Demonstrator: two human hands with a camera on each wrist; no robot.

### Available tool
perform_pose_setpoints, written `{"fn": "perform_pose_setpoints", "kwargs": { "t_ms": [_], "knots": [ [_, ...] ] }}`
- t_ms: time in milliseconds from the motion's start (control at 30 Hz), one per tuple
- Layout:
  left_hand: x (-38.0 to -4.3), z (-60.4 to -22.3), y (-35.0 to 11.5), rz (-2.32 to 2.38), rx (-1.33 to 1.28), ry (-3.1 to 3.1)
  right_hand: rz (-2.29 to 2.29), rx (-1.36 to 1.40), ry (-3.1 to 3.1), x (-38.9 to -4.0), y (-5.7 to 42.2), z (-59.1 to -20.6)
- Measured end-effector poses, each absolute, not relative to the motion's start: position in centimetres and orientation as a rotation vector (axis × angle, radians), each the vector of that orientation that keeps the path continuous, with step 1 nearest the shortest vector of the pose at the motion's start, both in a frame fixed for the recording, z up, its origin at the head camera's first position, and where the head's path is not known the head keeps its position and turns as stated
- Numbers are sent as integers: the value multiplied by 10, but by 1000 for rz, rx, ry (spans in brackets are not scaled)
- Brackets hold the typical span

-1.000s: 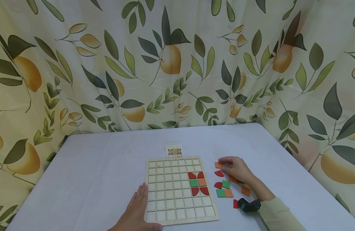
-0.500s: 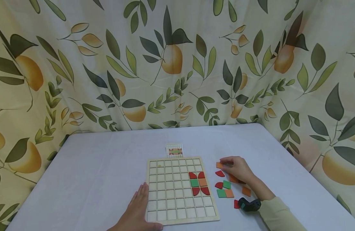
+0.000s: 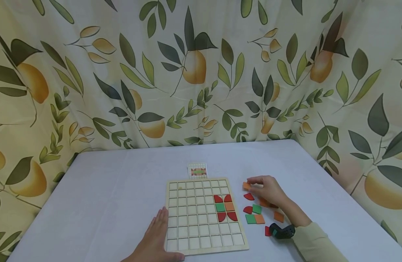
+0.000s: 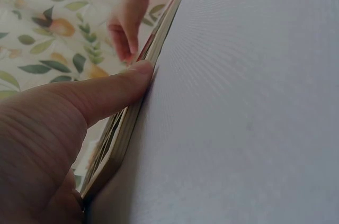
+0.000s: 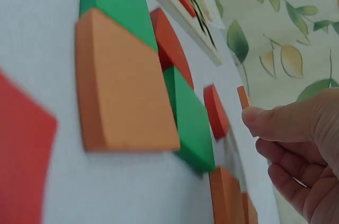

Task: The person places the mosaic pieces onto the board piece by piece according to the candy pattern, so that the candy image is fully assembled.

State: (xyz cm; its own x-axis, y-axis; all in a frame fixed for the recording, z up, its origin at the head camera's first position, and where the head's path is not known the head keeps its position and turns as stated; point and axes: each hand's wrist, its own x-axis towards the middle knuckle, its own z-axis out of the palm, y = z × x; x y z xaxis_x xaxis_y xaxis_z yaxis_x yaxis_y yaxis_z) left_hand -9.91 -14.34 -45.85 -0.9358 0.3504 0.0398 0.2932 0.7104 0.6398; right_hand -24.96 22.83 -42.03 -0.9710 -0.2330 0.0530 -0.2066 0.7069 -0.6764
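In the head view my left hand [image 3: 153, 236] lies along the left edge of the gridded wooden board [image 3: 191, 251], fingers straight, thumb at the front edge. The left wrist view shows that thumb [image 4: 116, 91] pressing on the board's rim. At the board's right side, red quarter-round pieces surround a green square [image 3: 220, 207] and an orange square [image 3: 229, 206]. My right hand [image 3: 267, 190] pinches an orange square tile [image 3: 246, 186] between thumb and fingertips, right of the board's far corner. In the right wrist view this tile [image 5: 243, 97] stands on edge at the thumb tip.
Loose tiles lie right of the board: a green square [image 3: 250, 219], an orange square [image 3: 259, 219], a red quarter-round [image 3: 249, 197] and several others, some partly under the right hand. A small pattern card [image 3: 197, 165] lies beyond the board. A patterned curtain [image 3: 201, 109] rises behind the table.
The right hand has lifted slightly, and the orange tile in its fingers has shifted a little up and left. The left hand and the board stay as they were.
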Motion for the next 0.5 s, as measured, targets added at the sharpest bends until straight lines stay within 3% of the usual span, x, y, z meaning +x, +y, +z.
{"fn": "perform_pose_setpoints", "kwargs": {
  "t_ms": [500],
  "knots": [
    [-99,-458,-143,1032,520,2812,-1143,-466,2845,-245,205,-415]
  ]
}}
